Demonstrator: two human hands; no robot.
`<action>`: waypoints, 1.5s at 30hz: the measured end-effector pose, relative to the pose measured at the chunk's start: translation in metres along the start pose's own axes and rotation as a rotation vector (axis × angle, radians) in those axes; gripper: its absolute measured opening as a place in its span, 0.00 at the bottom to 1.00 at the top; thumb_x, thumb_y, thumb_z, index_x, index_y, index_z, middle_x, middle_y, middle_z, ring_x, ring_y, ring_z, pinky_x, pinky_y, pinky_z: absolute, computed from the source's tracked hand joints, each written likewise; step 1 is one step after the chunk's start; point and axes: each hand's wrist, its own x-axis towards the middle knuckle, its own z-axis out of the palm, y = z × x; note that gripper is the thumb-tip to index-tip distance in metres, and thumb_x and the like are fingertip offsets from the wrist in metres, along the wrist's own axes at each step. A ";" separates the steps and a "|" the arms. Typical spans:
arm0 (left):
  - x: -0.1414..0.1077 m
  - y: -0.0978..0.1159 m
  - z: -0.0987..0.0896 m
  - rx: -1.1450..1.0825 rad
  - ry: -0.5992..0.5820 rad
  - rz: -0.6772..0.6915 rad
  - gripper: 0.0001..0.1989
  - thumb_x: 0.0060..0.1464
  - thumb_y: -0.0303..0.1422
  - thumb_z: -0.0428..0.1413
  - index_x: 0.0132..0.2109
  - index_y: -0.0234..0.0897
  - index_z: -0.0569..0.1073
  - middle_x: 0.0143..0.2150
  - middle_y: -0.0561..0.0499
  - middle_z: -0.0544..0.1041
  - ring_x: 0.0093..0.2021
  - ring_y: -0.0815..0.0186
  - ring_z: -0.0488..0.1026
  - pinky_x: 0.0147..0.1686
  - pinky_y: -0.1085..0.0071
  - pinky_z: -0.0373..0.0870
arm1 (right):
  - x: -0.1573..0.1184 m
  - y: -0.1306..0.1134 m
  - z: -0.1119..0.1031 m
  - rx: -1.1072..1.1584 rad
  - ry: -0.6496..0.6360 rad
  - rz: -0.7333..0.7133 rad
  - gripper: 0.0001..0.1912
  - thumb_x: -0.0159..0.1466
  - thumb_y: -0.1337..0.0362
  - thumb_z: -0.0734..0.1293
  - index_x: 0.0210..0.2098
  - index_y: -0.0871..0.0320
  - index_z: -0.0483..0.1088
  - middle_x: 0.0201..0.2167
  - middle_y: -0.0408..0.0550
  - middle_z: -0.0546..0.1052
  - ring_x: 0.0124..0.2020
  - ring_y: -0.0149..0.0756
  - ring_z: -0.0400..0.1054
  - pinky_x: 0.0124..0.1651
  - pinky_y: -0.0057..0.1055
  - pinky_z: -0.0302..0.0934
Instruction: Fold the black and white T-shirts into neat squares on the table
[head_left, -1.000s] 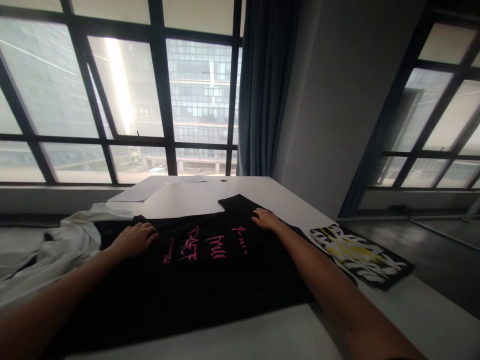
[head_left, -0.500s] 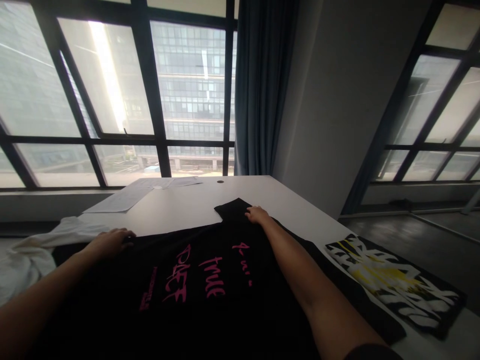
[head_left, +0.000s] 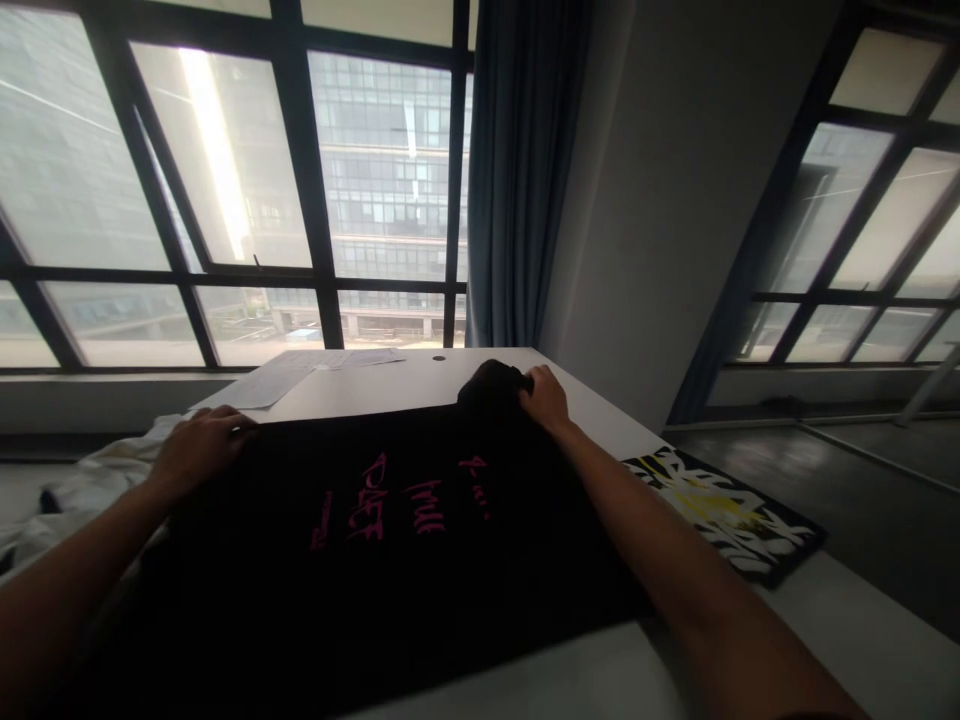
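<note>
A black shirt (head_left: pixel 420 590) with pink lettering spreads over the white table, its near edge slanting across the tabletop. At its far left corner, my left hand (head_left: pixel 199 445) is closed on the fabric. My right hand (head_left: pixel 546 398) pinches the cloth at the far right, where a sleeve bunches up dark and rounded. Both hands appear to hold the shirt slightly raised. The tips of some fingers are hidden against the black cloth.
The white table (head_left: pixel 382 390) carries papers (head_left: pixel 274 380) at its far left. Whitish crumpled cloth (head_left: pixel 120 465) lies left of the shirt. A black, white and yellow patterned item (head_left: pixel 739 515) rests on the right edge. Windows and a blue curtain (head_left: pixel 517 180) stand behind.
Both hands have risen with the shirt's far edge. The sleeve, flat before, is now bunched, and the shirt's near edge and bare table below it have come into view.
</note>
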 end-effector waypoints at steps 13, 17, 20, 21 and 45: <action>-0.116 0.031 -0.011 -0.003 -0.172 0.058 0.18 0.59 0.33 0.49 0.49 0.41 0.81 0.53 0.45 0.74 0.52 0.54 0.70 0.52 0.60 0.66 | -0.164 0.026 -0.072 -0.107 -0.407 -0.266 0.32 0.53 0.64 0.73 0.57 0.52 0.67 0.64 0.54 0.64 0.64 0.51 0.57 0.64 0.46 0.48; -0.133 0.036 -0.010 0.001 -0.154 0.018 0.19 0.59 0.30 0.47 0.49 0.43 0.80 0.53 0.46 0.74 0.51 0.56 0.72 0.50 0.62 0.68 | -0.172 0.011 -0.062 -0.007 -0.355 -0.349 0.18 0.55 0.71 0.68 0.45 0.53 0.72 0.58 0.51 0.71 0.63 0.46 0.59 0.67 0.45 0.43; -0.138 0.034 -0.008 -0.024 -0.157 -0.006 0.19 0.60 0.32 0.46 0.50 0.44 0.79 0.53 0.46 0.74 0.51 0.56 0.73 0.48 0.63 0.69 | -0.172 0.006 -0.064 0.062 -0.270 -0.286 0.13 0.54 0.72 0.65 0.38 0.55 0.71 0.43 0.49 0.77 0.50 0.42 0.68 0.63 0.41 0.51; -0.138 0.033 -0.008 -0.029 -0.155 -0.013 0.20 0.61 0.32 0.46 0.51 0.44 0.79 0.54 0.46 0.74 0.52 0.55 0.73 0.48 0.62 0.70 | -0.171 0.005 -0.068 0.080 -0.232 -0.254 0.14 0.53 0.73 0.64 0.39 0.56 0.71 0.39 0.49 0.77 0.46 0.41 0.69 0.60 0.40 0.54; -0.138 0.020 -0.011 -0.033 -0.219 -0.061 0.17 0.60 0.33 0.50 0.50 0.42 0.80 0.57 0.45 0.75 0.55 0.52 0.71 0.49 0.61 0.68 | -0.186 0.015 -0.099 0.206 -0.611 -0.283 0.14 0.56 0.64 0.69 0.42 0.56 0.76 0.40 0.50 0.76 0.41 0.40 0.71 0.47 0.35 0.64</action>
